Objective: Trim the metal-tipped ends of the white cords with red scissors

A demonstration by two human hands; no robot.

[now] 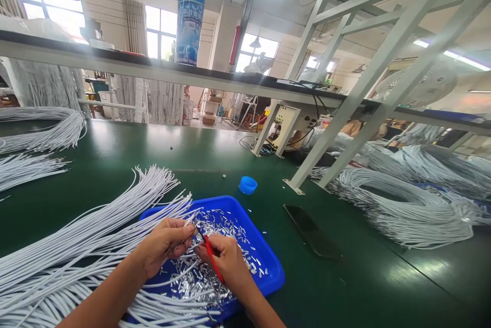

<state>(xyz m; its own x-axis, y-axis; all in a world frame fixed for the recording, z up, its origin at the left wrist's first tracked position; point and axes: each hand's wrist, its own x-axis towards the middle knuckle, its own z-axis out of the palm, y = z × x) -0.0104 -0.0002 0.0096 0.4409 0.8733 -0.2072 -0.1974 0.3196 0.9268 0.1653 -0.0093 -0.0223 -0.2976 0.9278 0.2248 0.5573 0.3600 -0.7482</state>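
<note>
Over a blue tray (274,271) full of small shiny metal pieces (197,279), my two hands come close together. The fingers of my left hand (166,246) are closed on a white cable near its end. Red-handled pliers (210,254) sit in the grip of my right hand (226,261), their dark jaws turned toward the cable tip at my left fingertips. Whether the jaws touch the tip is too small to tell. Long bundles of white cables (95,228) lie to the left, some with ends reaching over the tray's rim.
A blue ring-shaped cap (248,185) and a dark phone (312,231) lie on the green table (153,141) past the tray. Coiled cables (406,205) are heaped at the right beside a metal frame (337,118). On the shelf stands a blue spray can (191,16).
</note>
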